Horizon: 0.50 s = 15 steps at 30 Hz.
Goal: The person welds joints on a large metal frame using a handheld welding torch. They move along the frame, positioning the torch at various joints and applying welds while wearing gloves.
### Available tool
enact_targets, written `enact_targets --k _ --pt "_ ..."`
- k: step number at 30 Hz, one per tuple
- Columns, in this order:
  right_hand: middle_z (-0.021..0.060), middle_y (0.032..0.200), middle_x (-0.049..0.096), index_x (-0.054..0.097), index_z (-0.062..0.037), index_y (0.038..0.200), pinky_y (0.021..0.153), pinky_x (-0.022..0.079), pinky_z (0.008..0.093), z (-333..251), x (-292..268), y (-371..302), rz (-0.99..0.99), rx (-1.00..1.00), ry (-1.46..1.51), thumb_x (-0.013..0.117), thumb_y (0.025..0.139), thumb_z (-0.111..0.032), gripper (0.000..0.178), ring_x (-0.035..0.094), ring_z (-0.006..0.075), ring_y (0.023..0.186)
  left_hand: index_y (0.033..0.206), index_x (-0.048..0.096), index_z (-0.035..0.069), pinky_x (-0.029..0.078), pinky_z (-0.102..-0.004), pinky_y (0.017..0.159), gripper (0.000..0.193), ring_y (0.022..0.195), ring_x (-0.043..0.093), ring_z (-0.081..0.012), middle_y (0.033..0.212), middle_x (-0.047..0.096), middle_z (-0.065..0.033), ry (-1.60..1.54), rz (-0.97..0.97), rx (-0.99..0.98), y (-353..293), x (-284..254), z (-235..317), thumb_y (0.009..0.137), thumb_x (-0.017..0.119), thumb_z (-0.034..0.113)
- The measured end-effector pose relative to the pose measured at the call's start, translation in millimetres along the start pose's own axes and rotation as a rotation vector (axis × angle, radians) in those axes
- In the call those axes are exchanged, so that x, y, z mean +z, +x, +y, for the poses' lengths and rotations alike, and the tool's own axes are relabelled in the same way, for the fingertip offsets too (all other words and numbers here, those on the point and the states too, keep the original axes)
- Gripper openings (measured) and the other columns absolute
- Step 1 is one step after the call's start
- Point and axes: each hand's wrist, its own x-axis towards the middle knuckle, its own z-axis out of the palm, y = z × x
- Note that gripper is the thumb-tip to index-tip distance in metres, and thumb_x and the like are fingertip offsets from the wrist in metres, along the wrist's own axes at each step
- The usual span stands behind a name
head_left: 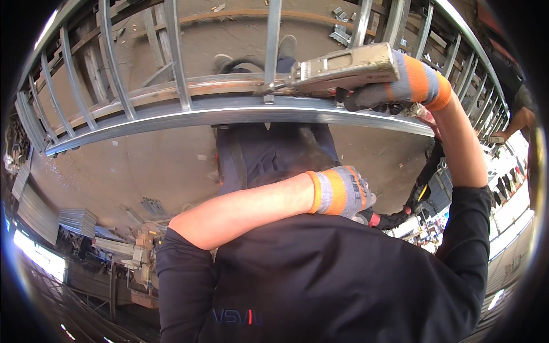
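Observation:
My right hand [394, 86], in a grey and orange knit glove, is wrapped round the grip of a power tool [349, 67] with a long, worn grey body. The tool's narrow front end meets a metal stud [272, 46] where it joins the long bottom track [229, 114] of a galvanized steel frame. Bent across my chest, my left arm brings my left hand [342, 190], gloved alike, close to my black shirt. Its fingers are curled, and whatever they hold is hidden. A red and black piece [374, 219] shows just beside that hand.
More studs [117, 63] cross the frame on both sides. My shoes [287, 46] show beyond the track. Metal offcuts [341, 31] lie on the floor past the frame. At the right edge another person's arm [519, 124] reaches to the frame. Stacked metal profiles [77, 222] lie left.

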Motion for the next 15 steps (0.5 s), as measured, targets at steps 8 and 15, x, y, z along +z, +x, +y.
enact_targets --k 8,15 --pt "0.0059 0.11 0.079 0.075 -0.0034 0.129 0.082 0.058 0.028 -84 41 70 -0.008 -0.293 -0.005 0.086 0.083 -0.006 0.047 0.069 0.0091 0.09 0.106 0.068 0.003 0.057 -0.0494 0.081 0.048 0.088 0.073 -0.0395 0.088 0.074 -0.0178 -0.025 -0.033 -0.053 -95 -7 -1 0.099 0.062 0.05" --pt "0.0021 0.084 0.074 0.079 -0.0049 0.118 0.054 0.05 0.0273 -125 75 91 0.027 -0.188 -0.046 0.081 0.084 -0.022 0.038 0.061 0.01 0.062 0.112 0.067 0.003 0.056 -0.0488 0.083 0.048 0.091 0.073 -0.0384 0.093 0.075 -0.0175 -0.038 -0.037 0.082 -155 -5 1 0.097 0.064 0.049"
